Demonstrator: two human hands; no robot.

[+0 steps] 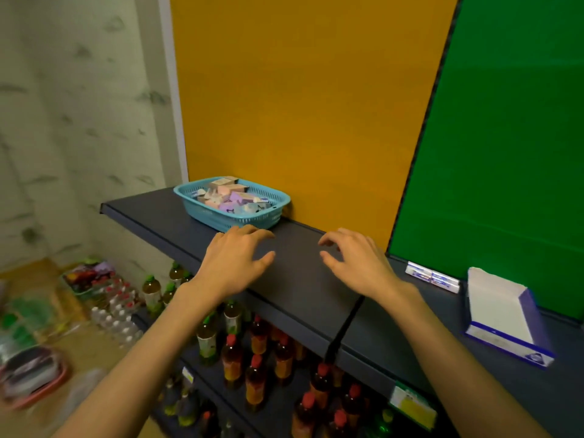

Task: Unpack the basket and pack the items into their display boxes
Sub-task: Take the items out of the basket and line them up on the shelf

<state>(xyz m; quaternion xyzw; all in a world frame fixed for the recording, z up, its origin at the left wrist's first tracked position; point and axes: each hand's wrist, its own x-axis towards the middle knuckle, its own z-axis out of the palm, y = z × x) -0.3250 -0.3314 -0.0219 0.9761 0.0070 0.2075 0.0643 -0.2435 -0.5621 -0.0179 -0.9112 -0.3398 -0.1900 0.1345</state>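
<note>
Empty grips (pixel 235 259) (pixel 355 259), basket (pixel 202 210) just beyond

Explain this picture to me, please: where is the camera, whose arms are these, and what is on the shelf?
There is no machine here. A person wears one wide camera on the head; it looks forward and down, so you see that person's own arms from above.

The left hand and the right hand reach out over a dark shelf. The fingers are spread and loosely bent, and both hands hold nothing.

On the shelf, by the orange wall, stands a blue basket full of small pastel packets. To the right, before the green wall, lies an open white and blue display box, which looks empty inside. A smaller flat box lies between it and the hands.

Below the shelf stand many bottles. The floor on the left is blurred, so I cannot name much there.
</note>
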